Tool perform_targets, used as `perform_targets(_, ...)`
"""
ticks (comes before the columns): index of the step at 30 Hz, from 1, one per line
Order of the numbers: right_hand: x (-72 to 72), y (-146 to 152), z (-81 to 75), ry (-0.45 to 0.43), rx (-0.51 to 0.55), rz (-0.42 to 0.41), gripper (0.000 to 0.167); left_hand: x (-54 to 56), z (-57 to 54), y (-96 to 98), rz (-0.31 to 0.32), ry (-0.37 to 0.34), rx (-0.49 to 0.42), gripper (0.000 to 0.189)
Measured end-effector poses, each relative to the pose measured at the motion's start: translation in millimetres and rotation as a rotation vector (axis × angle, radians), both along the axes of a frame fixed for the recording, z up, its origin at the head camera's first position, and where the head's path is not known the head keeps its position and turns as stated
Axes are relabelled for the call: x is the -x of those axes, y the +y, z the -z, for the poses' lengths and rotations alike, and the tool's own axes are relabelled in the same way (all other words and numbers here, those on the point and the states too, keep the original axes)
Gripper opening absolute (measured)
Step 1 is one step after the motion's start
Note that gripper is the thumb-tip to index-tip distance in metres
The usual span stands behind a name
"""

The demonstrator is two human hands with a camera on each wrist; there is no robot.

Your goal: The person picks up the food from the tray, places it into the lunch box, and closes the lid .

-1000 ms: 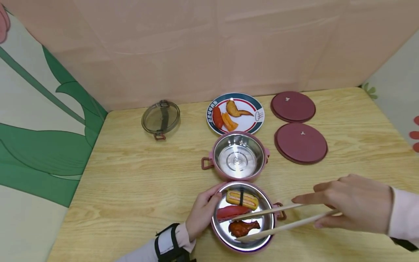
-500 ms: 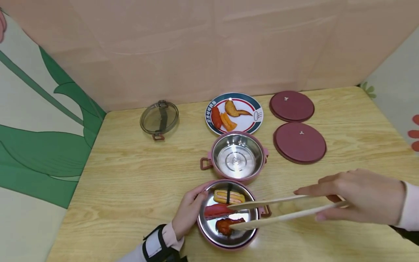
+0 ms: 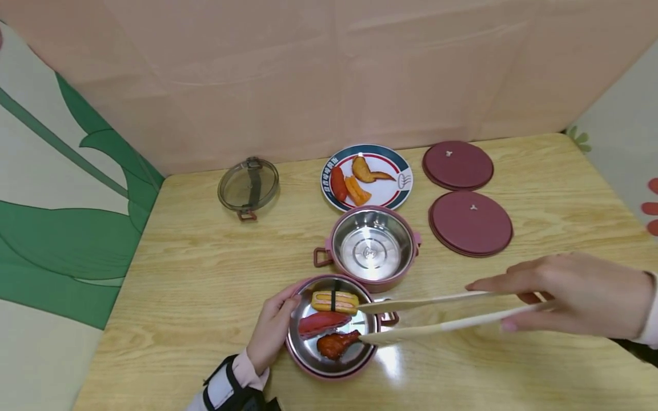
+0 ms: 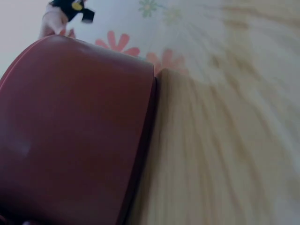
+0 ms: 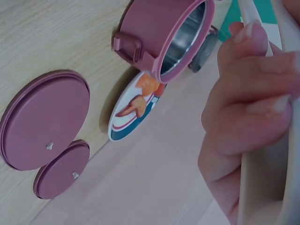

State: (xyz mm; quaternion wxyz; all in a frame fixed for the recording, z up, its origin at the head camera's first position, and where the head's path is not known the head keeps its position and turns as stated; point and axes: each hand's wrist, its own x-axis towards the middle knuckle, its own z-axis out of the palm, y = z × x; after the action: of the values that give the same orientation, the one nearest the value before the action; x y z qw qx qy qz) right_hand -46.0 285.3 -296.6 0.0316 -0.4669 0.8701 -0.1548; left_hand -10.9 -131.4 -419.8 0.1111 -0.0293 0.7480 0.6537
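Note:
At the front of the table, my left hand (image 3: 275, 322) grips the left side of a pink steel-lined pot (image 3: 329, 377), thumb over its rim. Inside lie a yellow food piece with a black band (image 3: 323, 301), a red slice (image 3: 323, 324) and a toy chicken drumstick (image 3: 334, 345). The pot's dark red wall (image 4: 79, 136) fills much of the left wrist view. My right hand (image 3: 581, 294) holds pale tongs (image 3: 447, 326) with their arms spread. Their tips are over the pot's right part, one by the yellow piece, the other by the drumstick's end. Nothing is pinched between them.
Behind stands a second steel-lined pot (image 3: 372, 279) with nothing in it. Farther back, a plate (image 3: 398, 197) bears a toy chicken wing, a sausage and an orange piece. Two dark red lids (image 3: 470, 222) lie to the right, a clear lid (image 3: 239, 185) to the left.
The front pot has slid left with my left hand and the food inside. My right hand has moved slightly up and right, and the tong tips now sit nearer the pot's right rim.

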Motion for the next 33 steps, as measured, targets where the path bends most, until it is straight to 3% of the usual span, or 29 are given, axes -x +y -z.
perform_targets(8,10.5,8,-1.9,-0.044,0.032,0.01,0.057,2.1,-0.5,-16.9,-0.077,-0.015,-0.007,0.038)
perform_targets(21,31.4,16,-13.9,-0.071,0.029,0.075,0.059,1.2,-4.7,-41.8,-0.153,-0.037,0.022,0.039)
perform_targets(26,36.4,18,-17.0,-0.025,0.003,0.139,0.057,1.7,-5.1,-49.7,-0.205,-0.051,0.026,0.04)
perform_targets(33,46.0,22,-15.6,0.041,-0.019,0.252,0.051,4.7,-5.6,-62.3,-0.293,-0.055,-0.058,0.042)
